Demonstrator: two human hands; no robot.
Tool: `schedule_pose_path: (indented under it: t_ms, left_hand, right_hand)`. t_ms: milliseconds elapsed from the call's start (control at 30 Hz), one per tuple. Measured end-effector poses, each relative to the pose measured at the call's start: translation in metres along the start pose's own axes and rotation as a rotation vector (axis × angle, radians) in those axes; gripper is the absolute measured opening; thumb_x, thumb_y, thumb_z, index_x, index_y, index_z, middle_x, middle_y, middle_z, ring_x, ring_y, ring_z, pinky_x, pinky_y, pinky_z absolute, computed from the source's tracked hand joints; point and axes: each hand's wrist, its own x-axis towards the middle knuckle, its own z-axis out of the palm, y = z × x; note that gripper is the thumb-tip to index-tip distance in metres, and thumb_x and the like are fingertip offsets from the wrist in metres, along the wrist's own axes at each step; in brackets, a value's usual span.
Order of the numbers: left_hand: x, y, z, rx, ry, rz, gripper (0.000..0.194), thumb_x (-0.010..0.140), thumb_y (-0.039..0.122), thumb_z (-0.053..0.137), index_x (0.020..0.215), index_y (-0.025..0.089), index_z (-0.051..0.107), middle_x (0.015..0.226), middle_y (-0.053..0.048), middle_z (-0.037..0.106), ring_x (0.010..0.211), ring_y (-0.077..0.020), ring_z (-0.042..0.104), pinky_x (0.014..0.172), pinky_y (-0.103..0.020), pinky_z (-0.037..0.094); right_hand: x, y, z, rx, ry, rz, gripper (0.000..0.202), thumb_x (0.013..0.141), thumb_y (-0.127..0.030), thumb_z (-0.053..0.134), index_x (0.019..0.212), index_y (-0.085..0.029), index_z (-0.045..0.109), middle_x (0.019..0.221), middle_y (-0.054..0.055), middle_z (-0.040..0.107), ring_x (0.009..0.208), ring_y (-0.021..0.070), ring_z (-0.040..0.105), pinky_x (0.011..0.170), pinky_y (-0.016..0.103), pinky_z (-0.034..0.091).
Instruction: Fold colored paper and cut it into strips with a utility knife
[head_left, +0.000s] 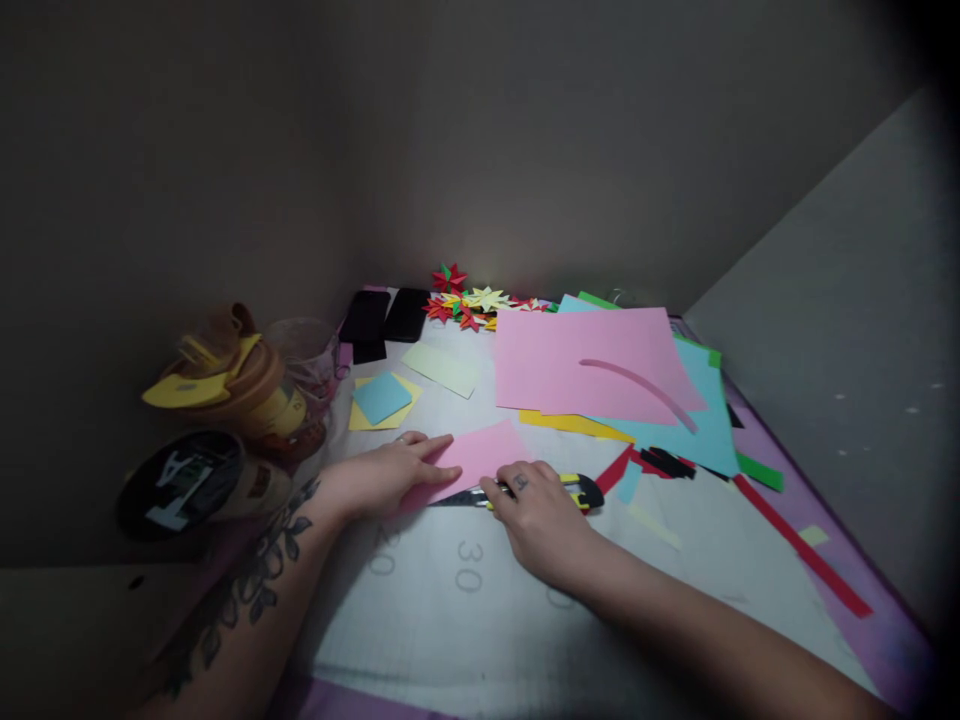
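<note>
A small pink paper (487,450) lies at the middle of the table. My left hand (401,472) rests on its left part with fingers spread, pressing it flat. Over its lower edge lies a yellow and black utility knife (581,490), its blade side pointing left. My right hand (536,515) is closed on the knife, fingers wrapped over its body. Just behind my left hand, a blue square paper (382,398) sits on a yellow one (361,410), and a pale green sheet (442,368) lies behind the pink paper.
Large pink sheets (585,340) overlap light blue ones (709,400) at the back right. Folded paper stars (487,299) and two dark phones (407,314) lie along the back. Cups (277,400) stand at the left. Red strips (802,550) and scraps lie at the right.
</note>
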Motion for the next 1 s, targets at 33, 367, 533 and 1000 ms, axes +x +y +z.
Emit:
schedule_pose_path:
  t_ms: [33,367,533,1000]
  left_hand:
    - [-0.002,-0.002,0.001,0.048,-0.026,0.031,0.052,0.082,0.039,0.054,0.133,0.041,0.045,0.147,-0.001,0.039,0.126,-0.0281,0.038,0.098,-0.037,0.033]
    - [-0.002,-0.002,0.003,0.286,-0.063,0.069,0.061,0.078,0.019,0.058,0.133,0.043,0.046,0.152,-0.002,0.031,0.122,-0.0322,0.041,0.096,-0.040,0.035]
    - [-0.001,-0.002,0.002,0.331,-0.075,0.088,0.060,0.080,0.027,0.058,0.136,0.043,0.042,0.152,-0.005,0.030,0.119,-0.0342,0.041,0.092,-0.041,0.036]
    - [0.005,0.005,0.000,0.056,0.037,-0.244,0.072,0.082,0.071,0.036,0.140,0.030,0.039,0.108,-0.008,0.057,0.085,-0.0218,0.056,0.076,-0.030,0.043]
  right_hand:
    - [0.000,0.000,-0.001,0.000,-0.010,-0.003,0.030,0.082,-0.011,0.053,0.112,-0.012,0.060,0.097,0.013,0.061,0.089,0.0247,0.047,0.079,0.039,0.029]
    - [0.014,-0.013,0.001,-0.002,-0.031,-0.050,0.038,0.077,-0.007,0.052,0.114,-0.010,0.059,0.099,0.015,0.061,0.089,0.0260,0.047,0.080,0.040,0.029]
    - [0.008,-0.015,0.001,0.000,-0.011,-0.040,0.033,0.081,-0.010,0.051,0.113,-0.012,0.060,0.098,0.014,0.061,0.089,0.0258,0.047,0.081,0.040,0.029]
    - [0.010,-0.036,0.000,0.032,-0.070,-0.077,0.036,0.078,-0.011,0.056,0.113,-0.011,0.059,0.099,0.016,0.062,0.090,0.0265,0.048,0.078,0.040,0.029]
